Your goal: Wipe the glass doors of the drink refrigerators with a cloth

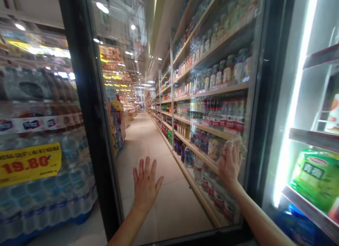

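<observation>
1. Supermarket shelves of bottles (212, 111) ran down the aisle, seen through a cooler's swung-open glass door (164, 97).
2. Flat on the pane lay the left hand (145, 184), fingers spread, holding nothing.
3. Arm stretched forward, the right hand (230, 164) curled over a pale crumpled wad (234, 141) (cloth or paper, unclear), pressing it to the glass near the door's right edge.
4. Risk, as judged: uneven pushing could swing the door away — the wad might slip, or the bare palm leave smears.

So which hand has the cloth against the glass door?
The right hand, pressing a pale crumpled cloth to the glass door near its right frame; the left hand is spread flat, nothing under it.
</observation>
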Tool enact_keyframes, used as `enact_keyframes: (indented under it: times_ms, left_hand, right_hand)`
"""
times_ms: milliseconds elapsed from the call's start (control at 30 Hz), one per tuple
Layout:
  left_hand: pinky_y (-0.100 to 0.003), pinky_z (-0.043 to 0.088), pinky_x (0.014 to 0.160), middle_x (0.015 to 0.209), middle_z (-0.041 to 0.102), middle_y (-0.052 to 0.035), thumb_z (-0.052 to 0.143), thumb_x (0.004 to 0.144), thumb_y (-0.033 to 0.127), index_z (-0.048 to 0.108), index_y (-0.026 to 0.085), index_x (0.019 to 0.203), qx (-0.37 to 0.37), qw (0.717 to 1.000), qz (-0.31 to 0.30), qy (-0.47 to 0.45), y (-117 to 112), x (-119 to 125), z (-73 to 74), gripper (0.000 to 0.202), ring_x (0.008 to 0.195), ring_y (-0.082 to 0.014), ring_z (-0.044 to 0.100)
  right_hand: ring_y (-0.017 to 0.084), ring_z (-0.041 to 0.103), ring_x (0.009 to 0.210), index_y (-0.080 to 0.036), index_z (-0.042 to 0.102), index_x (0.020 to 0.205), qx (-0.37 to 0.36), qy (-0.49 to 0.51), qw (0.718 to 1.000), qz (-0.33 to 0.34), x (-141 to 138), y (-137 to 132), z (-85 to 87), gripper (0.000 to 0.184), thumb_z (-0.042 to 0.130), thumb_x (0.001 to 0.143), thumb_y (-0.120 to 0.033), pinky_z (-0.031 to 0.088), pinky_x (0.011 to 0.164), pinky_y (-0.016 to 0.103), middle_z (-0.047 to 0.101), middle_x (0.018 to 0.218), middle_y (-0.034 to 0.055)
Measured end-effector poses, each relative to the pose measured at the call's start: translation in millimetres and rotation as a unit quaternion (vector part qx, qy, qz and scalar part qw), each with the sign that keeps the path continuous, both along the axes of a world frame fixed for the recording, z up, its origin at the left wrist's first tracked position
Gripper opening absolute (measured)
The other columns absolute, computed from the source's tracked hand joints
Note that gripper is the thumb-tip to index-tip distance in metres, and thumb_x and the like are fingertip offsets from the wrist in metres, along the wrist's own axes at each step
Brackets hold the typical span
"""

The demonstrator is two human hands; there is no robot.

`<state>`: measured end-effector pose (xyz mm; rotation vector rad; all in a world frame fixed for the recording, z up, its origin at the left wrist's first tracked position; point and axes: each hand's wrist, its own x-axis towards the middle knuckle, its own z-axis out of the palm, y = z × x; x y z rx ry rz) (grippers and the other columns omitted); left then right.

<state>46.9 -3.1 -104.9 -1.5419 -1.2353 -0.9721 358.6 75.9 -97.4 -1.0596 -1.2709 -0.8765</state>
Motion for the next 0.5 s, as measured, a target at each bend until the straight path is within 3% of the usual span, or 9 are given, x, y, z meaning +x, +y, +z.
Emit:
enact_keyframes:
  times_ms: [67,133,267,333,400,500]
  left_hand:
    - [-0.056,0.020,0.107,0.147,0.024,-0.0170,0.052,0.084,0.034,0.013,0.018,0.143,-0.001,1.000,-0.001,-0.003,0,0,-0.7,0.073,0.138,-0.0315,0.012]
    - [-0.056,0.020,0.107,0.148,0.023,-0.0165,0.051,0.085,0.034,0.012,0.018,0.143,-0.006,1.000,-0.004,-0.007,0,1,-0.8,0.073,0.138,-0.0311,0.012]
    - [-0.057,0.020,0.106,0.148,0.021,-0.0167,0.050,0.085,0.034,0.011,0.019,0.144,-0.009,1.000,-0.007,-0.009,-2,1,0.6,0.072,0.138,-0.0312,0.011]
    - [-0.058,0.020,0.106,0.148,0.021,-0.0166,0.050,0.085,0.035,0.011,0.019,0.144,-0.009,1.000,-0.007,-0.006,-2,0,0.9,0.072,0.138,-0.0313,0.011]
    - [-0.057,0.020,0.107,0.148,0.021,-0.0164,0.050,0.085,0.034,0.012,0.019,0.143,-0.012,1.000,-0.005,-0.004,-1,0,0.4,0.071,0.138,-0.0310,0.010]
    - [-0.056,0.018,0.107,0.148,0.022,-0.0163,0.051,0.085,0.033,0.013,0.018,0.143,-0.011,1.000,-0.006,-0.004,-1,0,-1.1,0.071,0.139,-0.0305,0.010]
  right_hand:
    - [0.031,0.023,0.136,-0.015,0.020,0.143,0.018,0.094,0.995,-0.015,13,6,13.9,0.059,0.036,0.088,-0.023,0.029,0.100,0.060,0.031,0.144,0.0202]
    - [0.030,0.021,0.137,-0.017,0.018,0.144,0.017,0.081,0.997,0.003,-2,3,21.6,0.060,0.037,0.087,-0.023,0.028,0.101,0.059,0.030,0.145,0.0181]
    - [0.024,0.019,0.138,-0.025,0.028,0.141,-0.016,-0.142,0.986,0.081,-66,-19,16.7,0.060,0.042,0.083,-0.015,0.022,0.108,0.051,0.038,0.142,0.0082]
    - [0.021,0.020,0.138,-0.026,0.034,0.138,-0.015,-0.221,0.969,0.108,-78,-24,12.3,0.059,0.043,0.081,-0.012,0.019,0.110,0.047,0.044,0.138,0.0055]
    - [0.021,0.019,0.138,-0.025,0.032,0.138,-0.006,-0.213,0.972,0.098,-69,-21,11.8,0.059,0.044,0.082,-0.013,0.018,0.111,0.047,0.045,0.138,0.0067]
    - [0.024,0.017,0.138,-0.021,0.021,0.143,0.003,-0.075,0.996,0.046,-41,-10,19.6,0.061,0.042,0.085,-0.017,0.021,0.108,0.052,0.036,0.143,0.0128]
